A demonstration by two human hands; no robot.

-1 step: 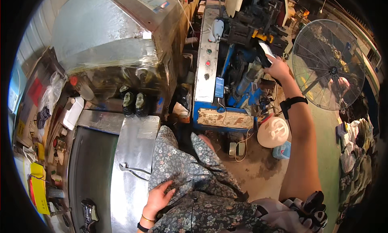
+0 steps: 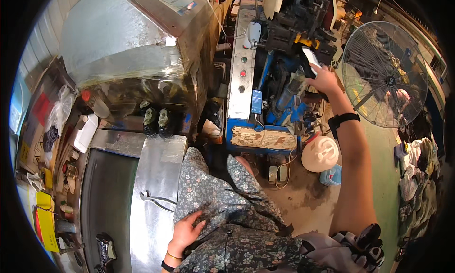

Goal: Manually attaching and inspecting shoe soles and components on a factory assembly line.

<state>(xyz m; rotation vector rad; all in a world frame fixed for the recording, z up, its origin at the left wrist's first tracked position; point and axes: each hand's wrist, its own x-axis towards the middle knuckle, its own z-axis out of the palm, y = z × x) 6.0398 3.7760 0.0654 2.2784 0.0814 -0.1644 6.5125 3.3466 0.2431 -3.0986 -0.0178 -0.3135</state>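
My right hand [image 2: 326, 80] reaches far forward with its fingers closed on the near end of what looks like a black shoe with a white underside [image 2: 311, 60]. The shoe's far end sits beside the yellow part [image 2: 303, 41] of a dark machine head [image 2: 303, 19]. My left hand [image 2: 186, 229] lies on the floral apron [image 2: 208, 187] over my lap, fingers spread and holding nothing. Near it, metal pincers [image 2: 157, 200] lie on a shiny metal bench top [image 2: 154, 235]. Two black shoes [image 2: 157, 122] stand side by side at the bench's far end.
A blue machine frame [image 2: 232, 135] with a button panel [image 2: 241, 74] stands ahead. At right are a large fan [image 2: 379, 79], a cream jug [image 2: 320, 153] and a cloth pile [image 2: 414, 173]. Another dark shoe [image 2: 105, 251] lies on the dark belt [image 2: 106, 192] at left.
My right hand has shifted slightly left, and the shoe in it has turned a little, showing more of its white face. My left hand has not moved.
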